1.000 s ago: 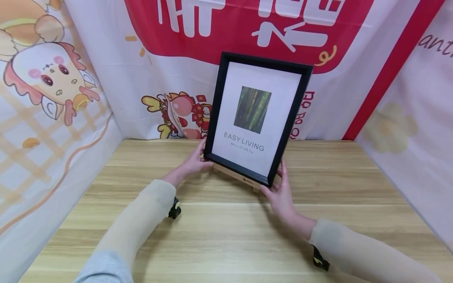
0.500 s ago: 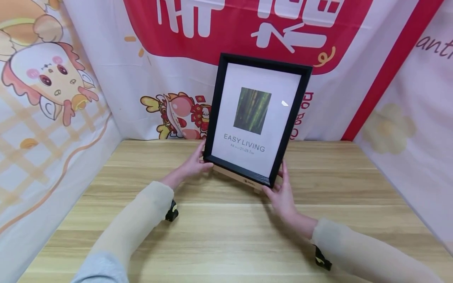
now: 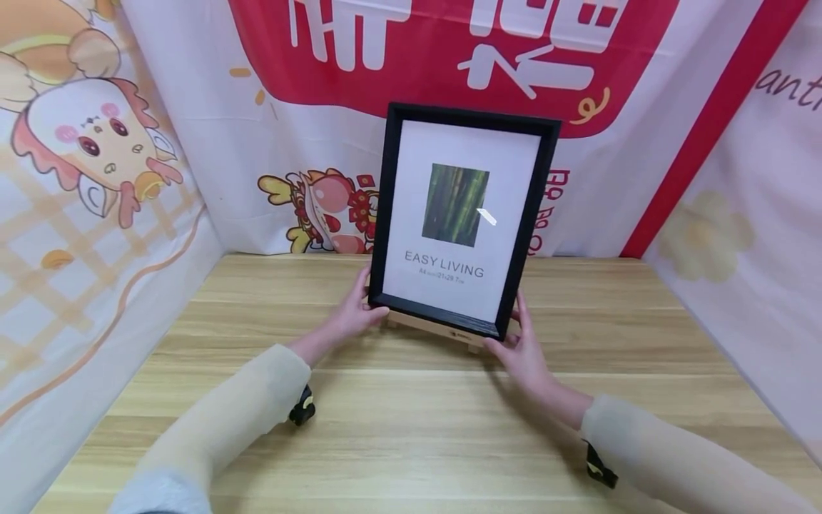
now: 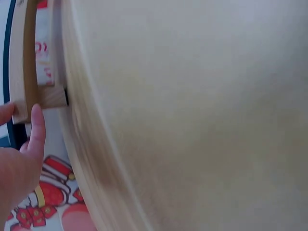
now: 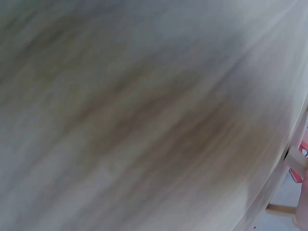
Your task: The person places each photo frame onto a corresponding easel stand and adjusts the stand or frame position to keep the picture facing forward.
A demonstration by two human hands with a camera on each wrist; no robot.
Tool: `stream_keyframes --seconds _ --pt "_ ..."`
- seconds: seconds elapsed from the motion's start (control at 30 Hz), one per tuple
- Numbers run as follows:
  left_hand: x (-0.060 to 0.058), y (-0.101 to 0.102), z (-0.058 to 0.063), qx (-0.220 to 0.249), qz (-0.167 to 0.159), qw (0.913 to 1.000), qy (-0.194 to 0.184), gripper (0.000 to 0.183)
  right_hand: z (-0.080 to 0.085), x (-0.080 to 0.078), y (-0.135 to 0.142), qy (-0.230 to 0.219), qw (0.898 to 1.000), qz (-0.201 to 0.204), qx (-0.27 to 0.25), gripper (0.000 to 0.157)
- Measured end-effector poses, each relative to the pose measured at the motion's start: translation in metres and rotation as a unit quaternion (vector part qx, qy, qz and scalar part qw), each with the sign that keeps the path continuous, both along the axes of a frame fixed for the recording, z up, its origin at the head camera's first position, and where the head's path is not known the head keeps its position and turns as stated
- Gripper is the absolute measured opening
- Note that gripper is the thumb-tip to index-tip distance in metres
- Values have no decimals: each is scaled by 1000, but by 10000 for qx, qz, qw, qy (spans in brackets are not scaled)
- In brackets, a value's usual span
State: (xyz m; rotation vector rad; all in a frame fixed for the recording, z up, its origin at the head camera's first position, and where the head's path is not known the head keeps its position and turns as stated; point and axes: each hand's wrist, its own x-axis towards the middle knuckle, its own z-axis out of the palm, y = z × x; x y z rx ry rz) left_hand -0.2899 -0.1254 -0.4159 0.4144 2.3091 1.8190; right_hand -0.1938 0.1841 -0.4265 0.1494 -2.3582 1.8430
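A black picture frame point(image 3: 459, 221) stands upright on a light wooden stand point(image 3: 437, 326), turned a little askew on the table. Its white sheet bears a green forest picture and the words "EASY LIVING". My left hand point(image 3: 353, 308) grips the left end of the stand's ledge below the frame's corner. In the left wrist view, that hand point(image 4: 21, 168) has its digits on both sides of the wood. My right hand point(image 3: 526, 360) holds the right end, thumb in front and fingers against the side. Only a sliver of that hand point(image 5: 302, 207) shows in the right wrist view.
The wooden tabletop point(image 3: 411, 428) spreads in front of the stand. Close behind the frame hangs a red and white printed cloth point(image 3: 308, 143). Printed cloths also line the left side point(image 3: 83, 235) and the right side point(image 3: 738, 214).
Both hands have turned the stand and frame slightly, so the frame faces more to the front. Its left corner came nearer, and the right hand shifted a little rightward. The grip stays the same.
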Motion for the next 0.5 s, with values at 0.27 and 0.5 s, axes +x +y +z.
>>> stream_keyframes --seconds 0.27,0.5 --pt "29 11 -3 -71 487 9988 61 98 1 0 12 -123 9997 197 -40 101" --pt "54 23 -4 175 846 9961 201 99 0 -1 22 -209 9988 341 -280 97"
